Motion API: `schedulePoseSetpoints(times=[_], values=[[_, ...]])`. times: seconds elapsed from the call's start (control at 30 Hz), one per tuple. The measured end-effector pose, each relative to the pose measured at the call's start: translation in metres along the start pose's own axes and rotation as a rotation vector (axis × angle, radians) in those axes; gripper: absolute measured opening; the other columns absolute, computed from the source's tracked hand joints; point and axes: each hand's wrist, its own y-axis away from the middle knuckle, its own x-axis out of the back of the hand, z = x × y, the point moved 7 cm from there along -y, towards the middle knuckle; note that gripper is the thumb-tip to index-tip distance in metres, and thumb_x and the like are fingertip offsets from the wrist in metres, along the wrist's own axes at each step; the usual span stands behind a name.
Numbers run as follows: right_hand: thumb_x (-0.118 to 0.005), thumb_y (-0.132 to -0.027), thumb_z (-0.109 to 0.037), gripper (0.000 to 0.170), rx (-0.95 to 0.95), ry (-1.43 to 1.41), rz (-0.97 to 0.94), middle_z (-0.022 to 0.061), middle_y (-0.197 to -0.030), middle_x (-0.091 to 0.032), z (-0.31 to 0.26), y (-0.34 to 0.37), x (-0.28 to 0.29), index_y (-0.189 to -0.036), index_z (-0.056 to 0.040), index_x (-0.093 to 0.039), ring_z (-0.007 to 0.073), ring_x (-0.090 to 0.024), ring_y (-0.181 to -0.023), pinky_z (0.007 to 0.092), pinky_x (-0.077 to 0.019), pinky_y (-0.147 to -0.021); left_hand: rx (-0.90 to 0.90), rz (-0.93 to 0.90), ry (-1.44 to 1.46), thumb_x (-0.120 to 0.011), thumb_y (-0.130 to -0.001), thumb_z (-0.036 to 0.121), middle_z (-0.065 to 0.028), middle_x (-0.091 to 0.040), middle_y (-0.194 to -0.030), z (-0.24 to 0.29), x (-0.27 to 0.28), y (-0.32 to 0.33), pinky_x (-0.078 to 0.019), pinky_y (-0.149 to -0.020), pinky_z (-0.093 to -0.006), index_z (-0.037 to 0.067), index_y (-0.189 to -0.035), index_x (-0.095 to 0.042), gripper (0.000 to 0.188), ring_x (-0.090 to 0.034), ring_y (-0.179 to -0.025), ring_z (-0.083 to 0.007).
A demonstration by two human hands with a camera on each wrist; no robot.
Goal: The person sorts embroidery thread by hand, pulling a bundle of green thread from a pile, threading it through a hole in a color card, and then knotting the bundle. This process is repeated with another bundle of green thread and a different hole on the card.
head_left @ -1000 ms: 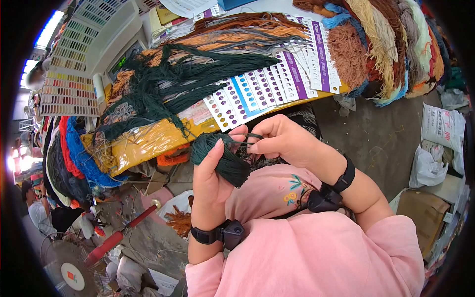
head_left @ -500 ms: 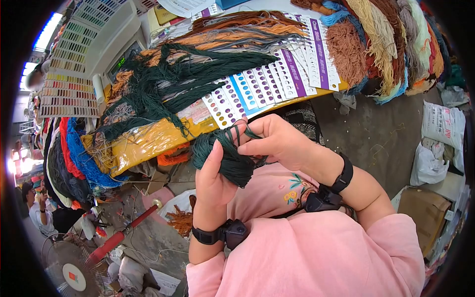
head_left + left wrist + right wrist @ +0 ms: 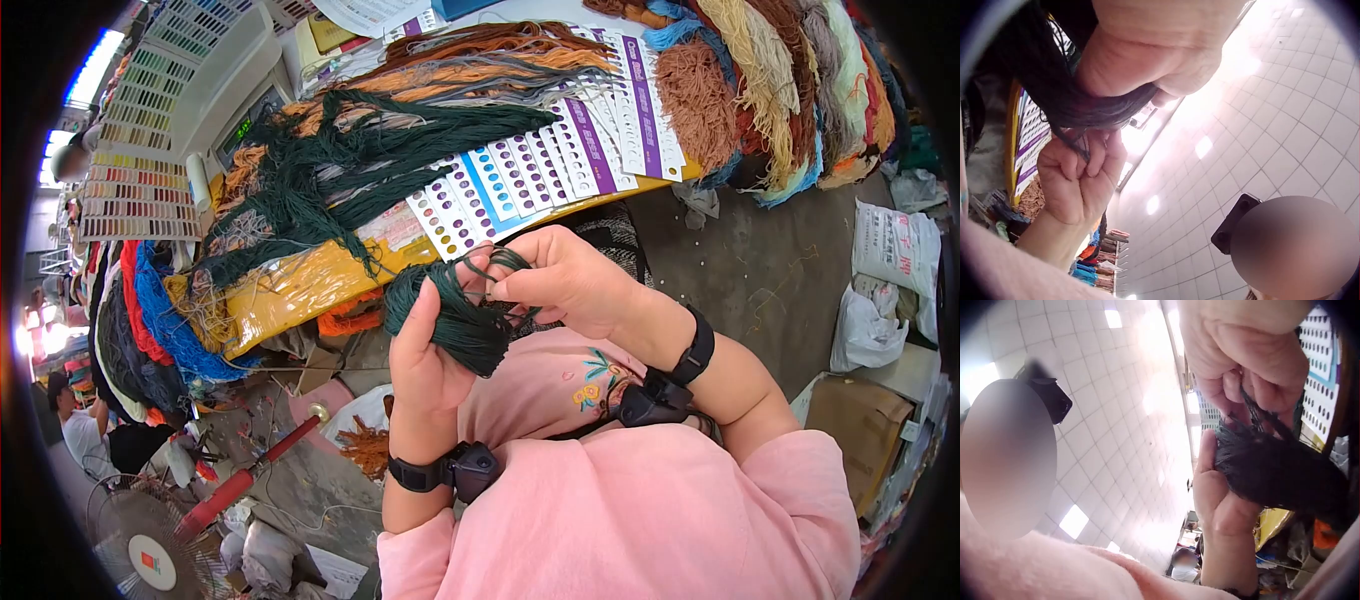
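Note:
A thick bundle of dark green yarn point(image 3: 462, 335) lies across the left hand point(image 3: 428, 370), which grips it with the thumb along its near side. Facing it, the right hand point(image 3: 575, 285) pinches a few green strands point(image 3: 508, 258) with thumb and curled fingers at the bundle's upper right end. Those strands loop over the fingers of the left hand. In the right wrist view, the yarn bundle point(image 3: 1279, 469) fills the left palm, and the strands run up between the right fingers point(image 3: 1266, 387). The left wrist view shows the right hand point(image 3: 1079, 178) close under the bundle.
On the yellow-edged table point(image 3: 300, 290) lie loose dark green yarn point(image 3: 330, 170), orange and brown yarn point(image 3: 450, 60), and punched color cards point(image 3: 500, 190). Yarn hanks point(image 3: 700, 100) hang at the right end. A fan point(image 3: 150, 555) stands lower left; white bags point(image 3: 890, 250) stand right.
The right hand has worked the pinched strands in small moves near the bundle's end, and their loop has changed shape. The left hand has kept its grip on the bundle, with only slight shifts.

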Motion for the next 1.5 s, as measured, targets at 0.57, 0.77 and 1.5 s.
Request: schedulePoseSetpoints(times=[0.57, 0.77, 1.5], values=[[-0.057, -0.073, -0.006, 0.004, -0.004, -0.105, -0.128, -0.0014, -0.064, -0.054, 0.003, -0.006, 0.007, -0.075, -0.003, -0.06, 0.0028, -0.045, -0.053, 0.0159, -0.0313, -0.043, -0.075, 0.147, -0.163, -0.045, -0.084, 0.011, -0.0149, -0.055, -0.101, 0.005, 0.01, 0.001, -0.0461, -0.076, -0.0342, -0.004, -0.092, -0.057, 0.02, -0.055, -0.088, -0.0222], [-0.053, -0.078, -0.008, 0.007, -0.058, -0.325, -0.118, -0.0028, -0.056, -0.047, 0.01, -0.01, 0.012, -0.083, -0.0033, -0.054, 0.0019, -0.035, -0.041, 0.0159, -0.0221, -0.036, -0.119, 0.079, -0.115, -0.035, -0.088, 0.022, -0.0159, -0.046, -0.115, 0.005, 0.002, 0.001, -0.0411, -0.084, -0.0341, -0.004, -0.111, -0.046, 0.036, -0.047, -0.103, -0.0214], [-0.057, -0.071, -0.008, 0.009, 0.02, -0.078, -0.031, -0.005, -0.045, -0.037, 0.0, -0.007, -0.006, -0.064, -0.0032, -0.056, 0.0012, -0.026, -0.038, 0.0173, -0.0168, -0.036, -0.113, 0.156, -0.098, -0.047, -0.083, 0.01, -0.0125, -0.054, -0.101, 0.006, 0.004, 0.003, -0.0413, -0.083, -0.0319, -0.004, -0.103, -0.049, 0.025, -0.053, -0.09, -0.0187]])
